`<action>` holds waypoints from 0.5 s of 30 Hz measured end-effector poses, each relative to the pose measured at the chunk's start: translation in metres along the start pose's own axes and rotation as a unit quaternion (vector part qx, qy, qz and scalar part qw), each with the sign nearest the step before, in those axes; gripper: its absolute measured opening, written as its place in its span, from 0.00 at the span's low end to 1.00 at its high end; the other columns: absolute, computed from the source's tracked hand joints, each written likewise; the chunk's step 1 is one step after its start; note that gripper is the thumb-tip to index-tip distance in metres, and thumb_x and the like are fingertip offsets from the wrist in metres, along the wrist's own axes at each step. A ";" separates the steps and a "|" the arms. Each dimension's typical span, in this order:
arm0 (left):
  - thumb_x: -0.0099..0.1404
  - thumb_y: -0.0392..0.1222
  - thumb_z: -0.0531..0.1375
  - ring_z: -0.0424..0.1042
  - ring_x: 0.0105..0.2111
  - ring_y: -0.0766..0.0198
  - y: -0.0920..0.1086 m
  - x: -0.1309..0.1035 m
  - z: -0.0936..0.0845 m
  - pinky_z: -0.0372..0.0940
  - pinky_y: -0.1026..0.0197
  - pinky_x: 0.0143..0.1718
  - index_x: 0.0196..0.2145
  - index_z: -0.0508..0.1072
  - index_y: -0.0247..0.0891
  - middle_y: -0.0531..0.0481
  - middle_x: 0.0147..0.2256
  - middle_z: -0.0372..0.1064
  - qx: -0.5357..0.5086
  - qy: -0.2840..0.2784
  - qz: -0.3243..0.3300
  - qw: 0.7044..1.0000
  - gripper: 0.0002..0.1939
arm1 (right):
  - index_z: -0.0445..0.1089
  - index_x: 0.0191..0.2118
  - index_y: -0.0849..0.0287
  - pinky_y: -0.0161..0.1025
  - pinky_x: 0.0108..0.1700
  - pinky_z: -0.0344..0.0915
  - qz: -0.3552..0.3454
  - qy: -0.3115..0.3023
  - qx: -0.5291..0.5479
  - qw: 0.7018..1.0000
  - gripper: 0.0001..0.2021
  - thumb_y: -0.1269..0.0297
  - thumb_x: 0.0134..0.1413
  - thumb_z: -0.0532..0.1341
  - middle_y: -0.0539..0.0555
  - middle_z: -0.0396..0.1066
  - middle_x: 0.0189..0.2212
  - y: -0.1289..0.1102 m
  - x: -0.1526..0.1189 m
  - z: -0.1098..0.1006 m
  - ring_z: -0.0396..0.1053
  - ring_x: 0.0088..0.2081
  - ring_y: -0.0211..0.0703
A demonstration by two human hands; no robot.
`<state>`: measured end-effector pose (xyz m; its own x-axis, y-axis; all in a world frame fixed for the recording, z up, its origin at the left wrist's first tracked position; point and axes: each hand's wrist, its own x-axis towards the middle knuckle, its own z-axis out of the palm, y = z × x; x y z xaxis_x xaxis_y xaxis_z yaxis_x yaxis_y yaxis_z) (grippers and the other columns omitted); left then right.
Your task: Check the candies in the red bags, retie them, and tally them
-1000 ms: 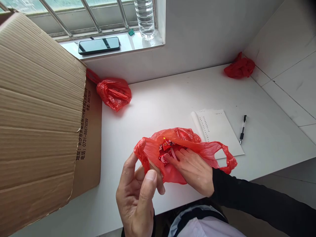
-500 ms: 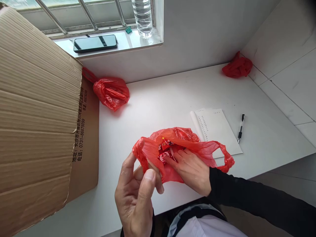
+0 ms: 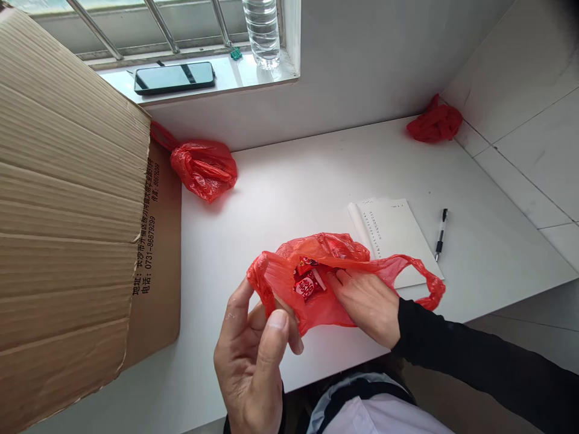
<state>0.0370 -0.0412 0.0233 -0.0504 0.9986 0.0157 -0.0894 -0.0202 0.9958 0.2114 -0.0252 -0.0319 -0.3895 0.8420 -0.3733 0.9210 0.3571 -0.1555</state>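
Note:
A red plastic bag (image 3: 325, 313) sits on the white table in front of me, its mouth spread wide. My left hand (image 3: 256, 355) has the bag's left handle hooked over its fingers, thumb raised alongside. Inside the bag lie small red wrapped packets (image 3: 310, 284) with pale printing. My right hand (image 3: 368, 301) reaches into the mouth from the right, just beside those packets; its fingertips are hidden behind the red plastic. The bag's other handle loops out to the right, over the right wrist's far side.
An open cardboard box (image 3: 67, 229) stands at the left. Two more red bags, one bunched near the box (image 3: 205, 172) and one in the far right corner (image 3: 435, 122), lie by the wall. A notebook (image 3: 398, 235) and pen (image 3: 442, 235) lie right; a phone (image 3: 175, 78) and bottle (image 3: 263, 33) sit on the sill.
My right hand has shifted right within the bag, away from the packet it was touching, so the packets show more. The bag's right handle has moved right; my left hand stays nearly still.

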 end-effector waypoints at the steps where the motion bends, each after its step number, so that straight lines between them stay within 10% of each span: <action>1: 0.72 0.41 0.59 0.63 0.21 0.69 0.000 0.000 0.000 0.64 0.63 0.28 0.61 0.70 0.54 0.58 0.19 0.62 0.000 0.000 0.000 1.000 0.22 | 0.62 0.64 0.66 0.49 0.39 0.71 -0.002 -0.006 0.003 1.000 0.31 0.84 0.53 0.54 0.60 0.75 0.39 0.000 0.000 -0.001 0.74 0.40 0.56; 15: 0.71 0.40 0.60 0.63 0.20 0.69 0.000 -0.003 0.000 0.65 0.64 0.26 0.61 0.71 0.54 0.58 0.20 0.63 -0.007 0.007 -0.007 1.000 0.22 | 0.64 0.62 0.66 0.46 0.38 0.69 0.018 0.030 0.015 0.999 0.25 0.80 0.59 0.55 0.61 0.75 0.45 0.001 0.009 0.001 0.73 0.46 0.56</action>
<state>0.0376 -0.0439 0.0233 -0.0622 0.9981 0.0010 -0.1049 -0.0075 0.9945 0.2087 -0.0172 -0.0363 -0.3552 0.8771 -0.3232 0.9335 0.3150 -0.1711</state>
